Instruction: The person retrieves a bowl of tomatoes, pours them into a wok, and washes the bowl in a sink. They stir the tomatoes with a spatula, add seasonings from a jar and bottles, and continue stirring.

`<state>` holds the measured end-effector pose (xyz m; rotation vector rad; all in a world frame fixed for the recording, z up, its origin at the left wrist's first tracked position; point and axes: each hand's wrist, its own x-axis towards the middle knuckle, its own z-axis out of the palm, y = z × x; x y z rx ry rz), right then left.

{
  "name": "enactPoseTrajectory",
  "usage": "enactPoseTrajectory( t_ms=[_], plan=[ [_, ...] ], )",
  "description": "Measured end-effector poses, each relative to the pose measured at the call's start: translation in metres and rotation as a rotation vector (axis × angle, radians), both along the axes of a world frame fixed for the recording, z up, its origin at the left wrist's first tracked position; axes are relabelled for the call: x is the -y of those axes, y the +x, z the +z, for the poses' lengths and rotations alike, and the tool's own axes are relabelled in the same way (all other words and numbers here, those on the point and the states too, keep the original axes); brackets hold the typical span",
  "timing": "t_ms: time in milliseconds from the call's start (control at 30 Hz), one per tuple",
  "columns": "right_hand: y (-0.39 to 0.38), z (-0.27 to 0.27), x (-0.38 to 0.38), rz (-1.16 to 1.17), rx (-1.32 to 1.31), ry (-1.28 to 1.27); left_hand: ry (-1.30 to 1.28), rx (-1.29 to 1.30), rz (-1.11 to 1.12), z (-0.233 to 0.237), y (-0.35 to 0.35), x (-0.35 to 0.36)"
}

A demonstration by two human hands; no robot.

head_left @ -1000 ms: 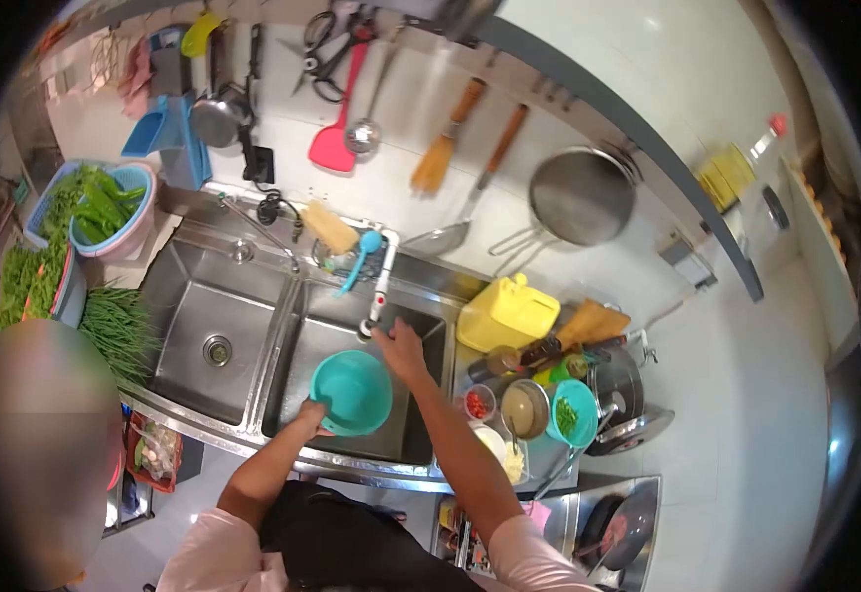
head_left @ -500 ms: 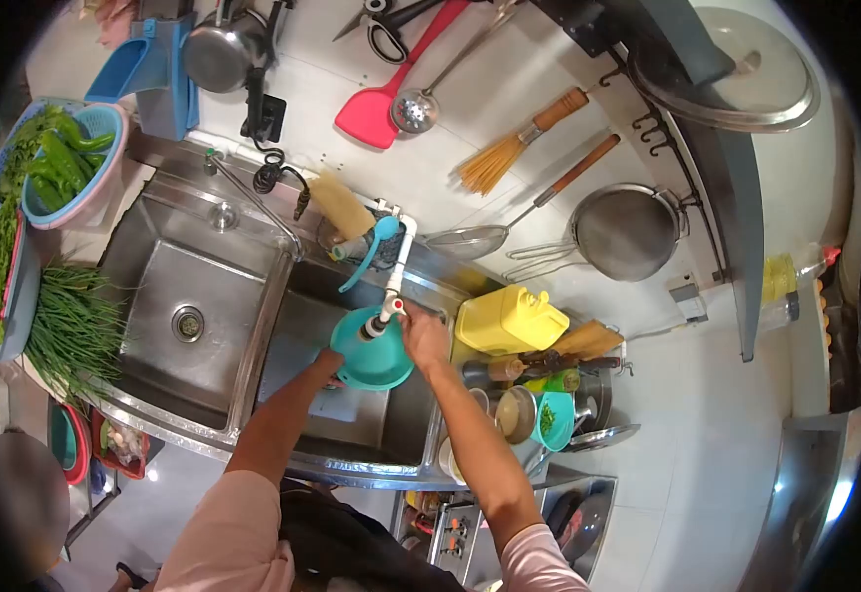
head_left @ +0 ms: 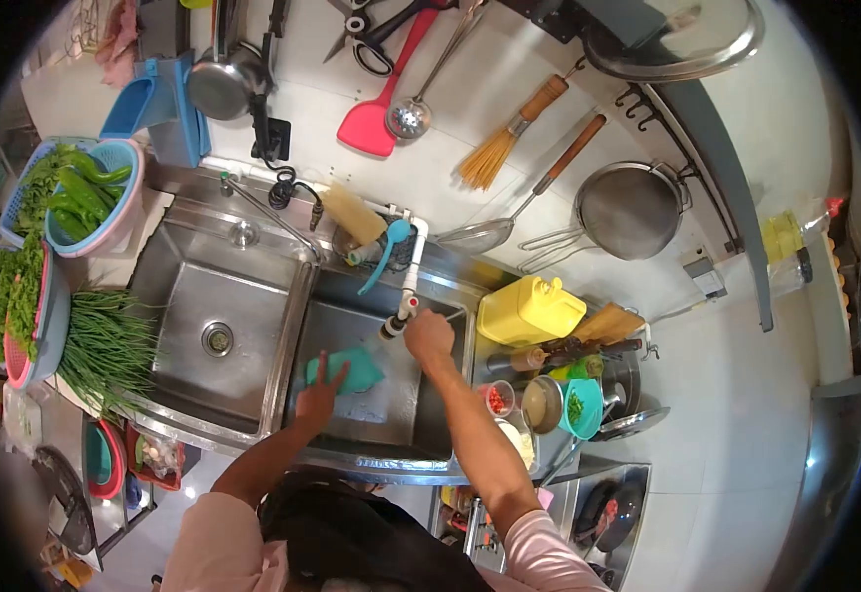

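In the right-hand sink basin, my left hand (head_left: 322, 397) grips a teal bowl (head_left: 359, 369) tipped on its side, fingers spread over its outer wall. The bowl is blurred by motion, and wet patches show on the basin floor below it. My right hand (head_left: 430, 337) is curled in a fist at the white tap (head_left: 411, 293), beside its red-marked knob; the fingertips are partly hidden. The tap's dark nozzle (head_left: 392, 327) points down into the basin, left of that hand.
A second steel basin (head_left: 218, 296) lies to the left, with green chives (head_left: 105, 345) beside it. On the right stand a yellow jug (head_left: 529, 311), a teal bowl of chopped greens (head_left: 582, 408) and a cup of red pieces (head_left: 496, 399). Utensils hang on the wall.
The teal bowl, upright under the tap before, has moved down and left and been tipped over by my left hand. My right hand stays by the tap. The head view has shifted.
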<state>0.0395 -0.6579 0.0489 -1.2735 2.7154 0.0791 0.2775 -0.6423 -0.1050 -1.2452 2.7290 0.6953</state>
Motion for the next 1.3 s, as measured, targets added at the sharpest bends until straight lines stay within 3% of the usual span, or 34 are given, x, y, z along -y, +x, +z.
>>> enactPoseTrajectory(
  t_ms=[100,200,300,433,500,533,567,667,700,767,900,1000,1067,1133,1200,1267,1300],
  plan=[
    [-0.004,-0.023,0.014,-0.066,0.560,0.031,-0.217,-0.024,-0.230,0.014,0.024,0.007],
    [-0.013,-0.004,-0.018,-0.188,0.962,-0.221,-0.344,-0.124,-0.362,0.020,0.042,0.019],
    [-0.008,0.026,-0.052,-0.141,1.144,-0.372,-0.412,-0.309,-0.336,0.030,0.048,0.030],
    [-0.003,0.020,-0.100,-0.191,1.192,-0.503,-0.369,-0.424,-0.271,0.022,0.056,0.014],
    [0.001,0.010,-0.131,-0.186,1.208,-0.451,-0.085,-0.106,-0.449,0.046,0.059,-0.010],
    [0.002,0.010,-0.142,-0.165,1.181,-0.392,-0.061,-0.074,-0.521,0.048,0.063,-0.018],
    [0.002,0.006,-0.156,-0.157,1.188,-0.394,-0.157,-0.113,-0.457,0.022,0.067,-0.028],
    [0.000,0.003,-0.202,-0.226,1.250,-0.462,-0.126,-0.091,-0.245,0.048,0.073,-0.059],
    [-0.003,-0.002,-0.217,-0.260,1.259,-0.456,-0.086,-0.189,-0.090,0.040,0.078,-0.071],
    [-0.010,-0.014,-0.234,-0.304,1.282,-0.453,-0.045,-0.385,0.228,0.021,0.088,-0.078],
    [0.004,-0.042,-0.273,-0.292,1.355,-0.494,0.254,-0.777,1.218,0.039,0.106,-0.112],
    [0.017,-0.061,-0.301,-0.348,1.362,-0.485,-0.139,-1.065,1.477,-0.014,0.153,-0.139],
    [0.034,-0.064,-0.322,-0.412,1.332,-0.463,-0.281,-1.203,1.490,-0.049,0.219,-0.164],
    [0.048,-0.074,-0.341,-0.469,1.332,-0.452,0.108,-1.425,1.778,0.003,0.272,-0.197],
    [0.056,-0.091,-0.360,-0.496,1.334,-0.413,0.111,-1.394,1.959,-0.032,0.330,-0.217],
    [0.066,-0.115,-0.366,-0.492,1.337,-0.349,0.323,-1.241,2.160,-0.078,0.395,-0.228],
    [0.077,-0.116,-0.362,-0.502,1.297,-0.315,0.393,-1.301,2.227,-0.093,0.423,-0.227]
  ],
)
